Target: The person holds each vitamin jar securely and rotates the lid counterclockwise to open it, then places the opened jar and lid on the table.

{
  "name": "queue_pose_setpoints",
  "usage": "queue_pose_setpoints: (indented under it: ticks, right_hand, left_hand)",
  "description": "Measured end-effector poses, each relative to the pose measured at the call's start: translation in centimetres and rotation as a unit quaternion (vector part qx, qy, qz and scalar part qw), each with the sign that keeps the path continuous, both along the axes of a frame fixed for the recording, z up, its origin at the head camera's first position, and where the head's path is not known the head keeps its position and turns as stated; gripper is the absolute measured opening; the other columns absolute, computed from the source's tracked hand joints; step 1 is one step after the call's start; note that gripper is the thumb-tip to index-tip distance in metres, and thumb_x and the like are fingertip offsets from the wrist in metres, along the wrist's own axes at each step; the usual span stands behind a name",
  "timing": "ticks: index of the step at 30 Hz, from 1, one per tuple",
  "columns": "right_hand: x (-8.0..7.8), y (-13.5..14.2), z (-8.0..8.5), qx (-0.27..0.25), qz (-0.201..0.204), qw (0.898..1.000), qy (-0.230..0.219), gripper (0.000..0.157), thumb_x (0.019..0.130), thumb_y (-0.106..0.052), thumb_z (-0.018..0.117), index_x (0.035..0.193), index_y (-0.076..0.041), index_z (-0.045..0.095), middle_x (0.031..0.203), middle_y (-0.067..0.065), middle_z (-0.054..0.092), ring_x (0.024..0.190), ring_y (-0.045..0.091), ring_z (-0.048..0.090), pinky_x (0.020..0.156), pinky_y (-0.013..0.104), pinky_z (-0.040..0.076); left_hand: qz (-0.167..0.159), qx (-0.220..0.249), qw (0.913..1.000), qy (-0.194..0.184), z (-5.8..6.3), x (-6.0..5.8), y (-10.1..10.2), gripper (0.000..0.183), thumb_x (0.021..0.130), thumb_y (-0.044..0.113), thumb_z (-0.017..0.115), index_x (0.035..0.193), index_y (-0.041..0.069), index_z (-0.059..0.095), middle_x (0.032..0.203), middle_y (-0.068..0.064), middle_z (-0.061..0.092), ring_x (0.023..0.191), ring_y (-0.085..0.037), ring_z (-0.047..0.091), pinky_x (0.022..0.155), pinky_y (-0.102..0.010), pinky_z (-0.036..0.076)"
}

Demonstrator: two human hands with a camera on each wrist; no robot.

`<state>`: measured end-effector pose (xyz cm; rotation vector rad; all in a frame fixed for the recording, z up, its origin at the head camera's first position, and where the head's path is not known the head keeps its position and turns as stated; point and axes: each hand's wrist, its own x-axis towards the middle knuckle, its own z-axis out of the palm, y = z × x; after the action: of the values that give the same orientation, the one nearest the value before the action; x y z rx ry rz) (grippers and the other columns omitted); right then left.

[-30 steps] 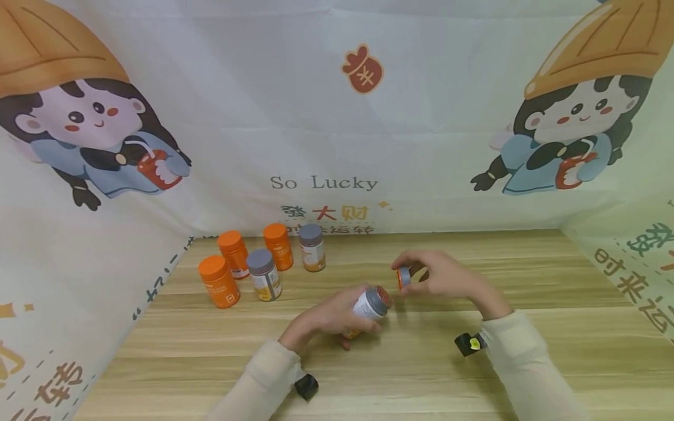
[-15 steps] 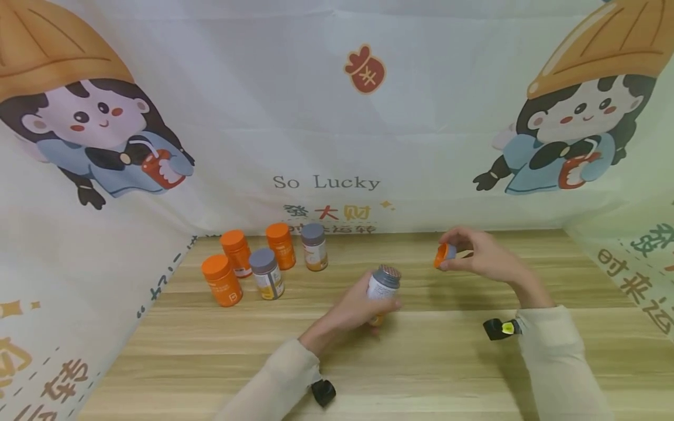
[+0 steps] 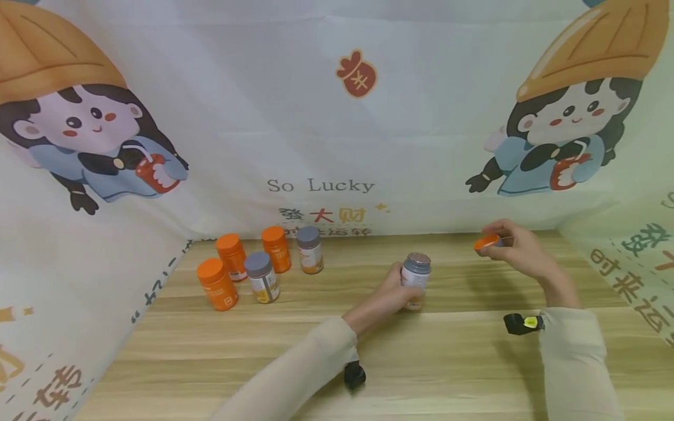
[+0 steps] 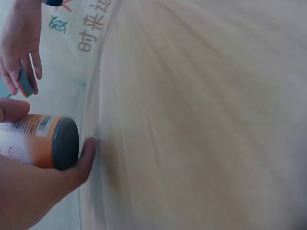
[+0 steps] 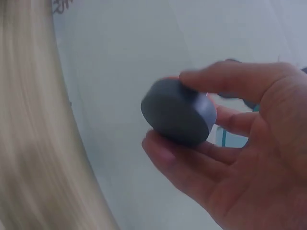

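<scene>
Gripping the bottle right of the frame's centre, my left hand has its fingers curled round the body, which leaves the neck and the patterned top bare. It stands close to upright, probably to keep whatever is inside steady; in the left wrist view a fingertip reaches past its base, so I judge it lifted, though I can't be sure.

My right hand, farther right and higher in the frame, pinches the lid by its rim, thumb against fingers. That grip leaves the orange inside uncovered and the grey top facing my wrist camera.

Three orange jars and two grey-lidded jars stand together left of centre, well apart from both hands, perhaps grouped to leave working room.

Bare wood of the table lies between bottle and lid and runs toward me. The tighter side is the back edge, where the cloth rises just behind my right hand in this view.
</scene>
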<state>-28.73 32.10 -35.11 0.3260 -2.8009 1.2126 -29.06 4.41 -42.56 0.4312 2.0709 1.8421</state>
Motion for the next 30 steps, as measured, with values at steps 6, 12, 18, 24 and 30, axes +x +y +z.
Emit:
queue_pose_setpoints:
  ticks: [6, 12, 18, 24, 30]
  right_hand:
    - [-0.3, 1.3, -0.6, 0.01, -0.039, 0.999, -0.006, 0.058, 0.099, -0.017, 0.065, 0.144, 0.013, 0.043, 0.131, 0.036, 0.058, 0.104, 0.026, 0.065, 0.076, 0.017, 0.051]
    - [-0.4, 1.9, -1.0, -0.018, -0.08, 0.996, -0.022, 0.071, 0.098, -0.019, 0.067, 0.149, 0.015, 0.033, 0.141, 0.041, 0.048, 0.093, 0.017, 0.065, 0.071, 0.017, 0.054]
    - [-0.4, 2.5, -1.5, 0.024, -0.106, 0.994, -0.015, 0.069, 0.097, -0.022, 0.069, 0.147, 0.014, 0.037, 0.141, 0.041, 0.047, 0.122, 0.052, 0.054, 0.085, 0.04, 0.055]
    - [-0.9, 2.7, -2.5, 0.05, -0.107, 0.993, -0.017, 0.066, 0.094, -0.021, 0.074, 0.141, 0.014, 0.043, 0.131, 0.044, 0.054, 0.111, 0.052, 0.059, 0.084, 0.048, 0.055]
    - [-1.4, 3.0, -3.4, 0.051, -0.101, 0.993, -0.033, 0.065, 0.093, -0.023, 0.074, 0.139, 0.013, 0.046, 0.132, 0.043, 0.054, 0.115, 0.052, 0.057, 0.081, 0.037, 0.052]
  left_hand:
    - [-0.021, -0.033, 0.9985, 0.038, 0.5, -1.5, 2.9, 0.075, 0.088, 0.019, 0.079, 0.152, 0.012, 0.04, 0.134, -0.007, 0.063, 0.124, -0.023, 0.062, 0.11, -0.044, 0.052]
    - [0.002, -0.11, 0.9894, 0.095, 0.4, -3.0, 6.1, 0.074, 0.086, 0.023, 0.083, 0.151, 0.02, 0.047, 0.129, -0.003, 0.064, 0.116, -0.019, 0.062, 0.094, -0.033, 0.057]
    - [0.025, -0.124, 0.9864, 0.105, 0.2, -3.5, 8.5, 0.071, 0.087, 0.018, 0.084, 0.149, 0.019, 0.05, 0.134, -0.005, 0.066, 0.122, -0.022, 0.064, 0.099, -0.034, 0.057]
    - [0.039, -0.154, 0.9805, 0.116, 0.3, -3.7, 9.4, 0.072, 0.086, 0.02, 0.085, 0.148, 0.018, 0.05, 0.137, -0.006, 0.066, 0.123, -0.022, 0.065, 0.103, -0.035, 0.055]
    - [0.048, -0.177, 0.9766, 0.113, 0.3, -3.7, 9.6, 0.078, 0.081, 0.013, 0.088, 0.148, 0.017, 0.048, 0.136, -0.008, 0.066, 0.124, -0.024, 0.065, 0.106, -0.037, 0.054]
